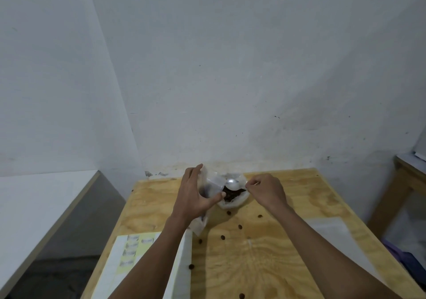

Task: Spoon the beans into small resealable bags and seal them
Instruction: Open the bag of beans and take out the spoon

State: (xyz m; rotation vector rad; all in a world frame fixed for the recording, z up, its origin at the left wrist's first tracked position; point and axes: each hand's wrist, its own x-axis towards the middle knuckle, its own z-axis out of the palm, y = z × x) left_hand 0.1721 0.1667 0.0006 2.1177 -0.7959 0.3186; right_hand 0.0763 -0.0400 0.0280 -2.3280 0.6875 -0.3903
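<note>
While left hand (193, 195) grips bag (208, 187), right hand (267, 190) apparently pinches spoon (232, 182)

I stand at a plywood bench (265, 264) pushed against a pale grey-white wall (230, 68) with small dark specks. To my left runs a white ledge (41, 202); to my right stands a wooden table (401, 183).

Dark brown beans (231, 194) fill a clear plastic bag (232, 203) and dot the pale yellow, wavy-grained plywood table (265, 259), beside a silver spoon (232, 182), a white-and-pale-yellow label sheet (129, 259), and grey-white walls (230, 68).
</note>
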